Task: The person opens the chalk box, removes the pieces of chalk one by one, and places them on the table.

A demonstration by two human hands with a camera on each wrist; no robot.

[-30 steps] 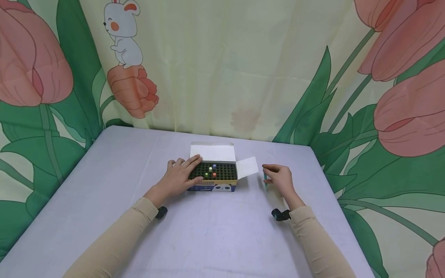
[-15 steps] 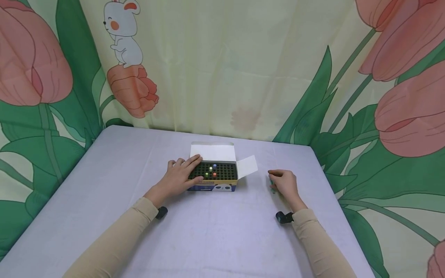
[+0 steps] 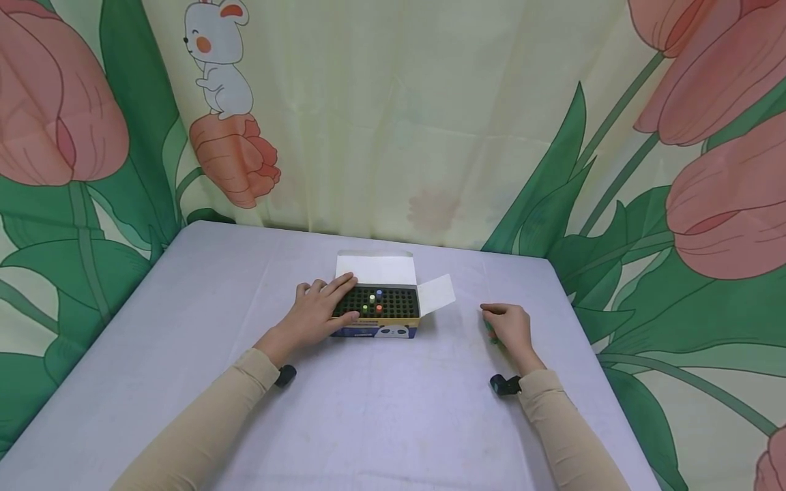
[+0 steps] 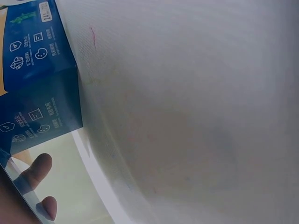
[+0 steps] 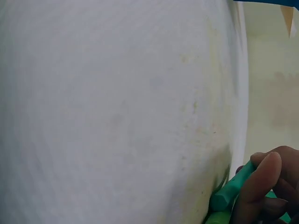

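Resting flat, the left hand (image 3: 319, 307) lay with straight fingers on the left end of the open box (image 3: 377, 310) near the counter's (image 3: 381, 423) far edge. Right hand (image 3: 510, 329), curled, gripped teal and green chalk sticks (image 5: 231, 191) against the counter, right of the box and apart from it. A few coloured sticks (image 3: 372, 303) stood in the box's dark tray.

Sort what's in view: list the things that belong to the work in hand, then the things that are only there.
In the work:
- left hand, resting on the open box
- box's dark tray with coloured sticks standing in it
- right hand, holding a teal stick; a green one shows below it

Only there:
- table
- tulip-and-rabbit curtain
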